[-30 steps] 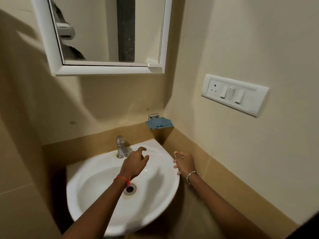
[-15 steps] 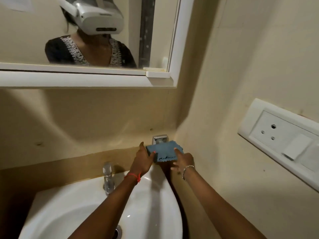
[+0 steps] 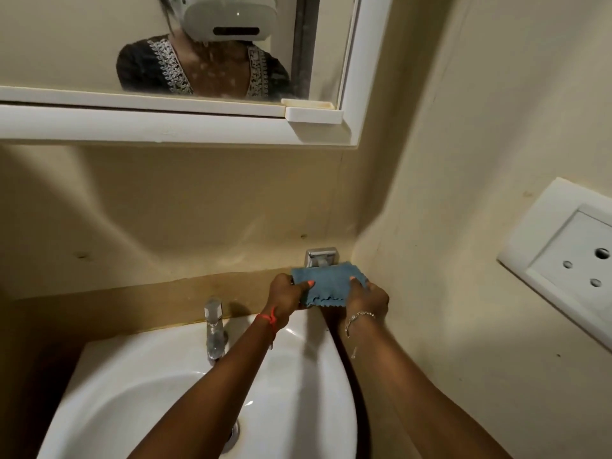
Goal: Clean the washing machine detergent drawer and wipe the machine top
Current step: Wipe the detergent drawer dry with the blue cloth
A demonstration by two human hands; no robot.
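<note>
Blue cloth (image 3: 326, 283), right of centre: left hand (image 3: 286, 293) and right hand (image 3: 367, 298) pinch its ends, probably to lift it off.

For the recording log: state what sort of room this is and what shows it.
Most likely a small bathroom or washroom: a white washbasin with a chrome tap sits in the corner, and a white-framed mirror hangs on the wall above it.
</note>
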